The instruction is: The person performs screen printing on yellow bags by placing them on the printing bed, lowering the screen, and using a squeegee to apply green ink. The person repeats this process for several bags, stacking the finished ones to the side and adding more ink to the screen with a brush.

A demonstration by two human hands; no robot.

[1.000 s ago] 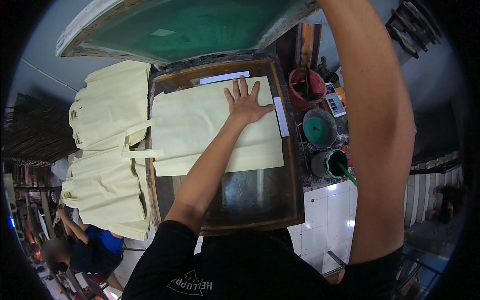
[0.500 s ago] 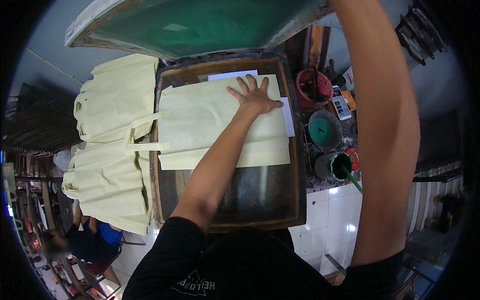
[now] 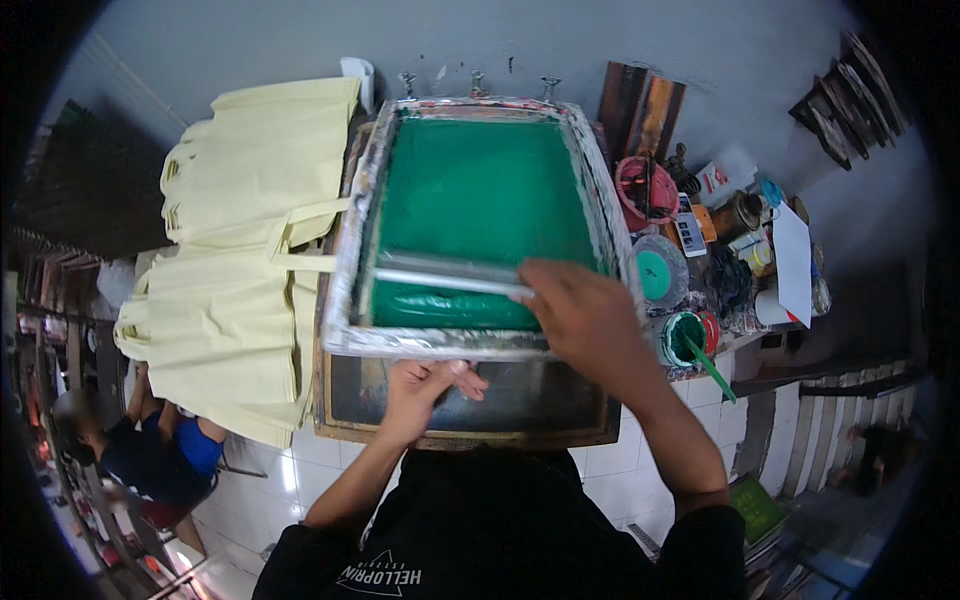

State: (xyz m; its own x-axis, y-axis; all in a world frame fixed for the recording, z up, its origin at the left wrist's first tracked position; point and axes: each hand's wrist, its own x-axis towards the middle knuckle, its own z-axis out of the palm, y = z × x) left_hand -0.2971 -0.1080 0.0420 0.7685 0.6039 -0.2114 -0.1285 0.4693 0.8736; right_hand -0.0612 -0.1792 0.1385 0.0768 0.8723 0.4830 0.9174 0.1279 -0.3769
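Note:
A foil-taped printing screen frame (image 3: 345, 300) with a green mesh lies flat over the dark wooden printing table (image 3: 500, 420). A long metal-handled squeegee (image 3: 440, 278) lies across the mesh above a band of green ink. My right hand (image 3: 580, 315) is on the squeegee's right end, fingers curled over it. My left hand (image 3: 425, 385) grips the near edge of the frame from below. The cream bag under the screen is hidden; only its handles (image 3: 300, 262) stick out at the left.
Stacks of cream cloth bags (image 3: 240, 250) lie to the left of the table. Ink tubs, a red bucket (image 3: 645, 190) and a green pot with a stick (image 3: 690, 335) crowd the bench at right. Another person in blue (image 3: 150, 450) sits at lower left.
The screen frame has come down from raised to flat over the bag. My left hand left the bag for the frame's near edge. My right hand came down onto the squeegee.

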